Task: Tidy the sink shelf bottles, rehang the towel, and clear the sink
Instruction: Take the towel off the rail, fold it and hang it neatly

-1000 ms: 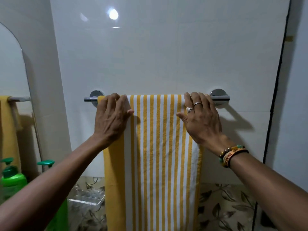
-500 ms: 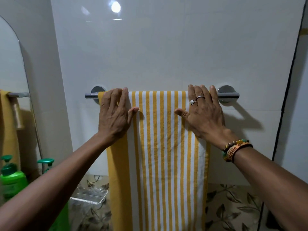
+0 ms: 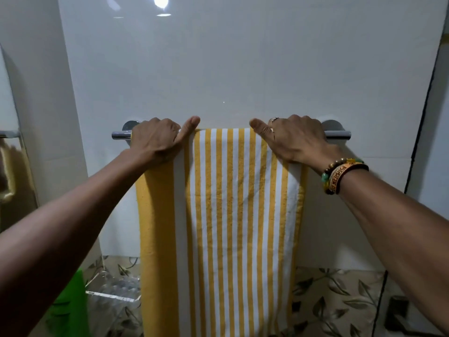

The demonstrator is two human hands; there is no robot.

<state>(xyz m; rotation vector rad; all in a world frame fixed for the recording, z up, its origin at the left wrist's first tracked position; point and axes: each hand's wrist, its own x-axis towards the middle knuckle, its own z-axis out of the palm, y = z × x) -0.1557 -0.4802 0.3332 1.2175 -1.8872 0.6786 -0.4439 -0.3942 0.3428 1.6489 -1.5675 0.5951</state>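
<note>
Hanging over the chrome towel rail point(image 3: 338, 135), the yellow-striped towel point(image 3: 233, 215) drops vertically, stripes pointing floorward; left hand point(image 3: 158, 140) and right hand point(image 3: 295, 140) grip its top corners, fingers curled over the rail.

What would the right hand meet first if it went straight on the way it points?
Likely the wall just behind the bar; the right hand grips the towel over it, though the gap is unclear.
</note>
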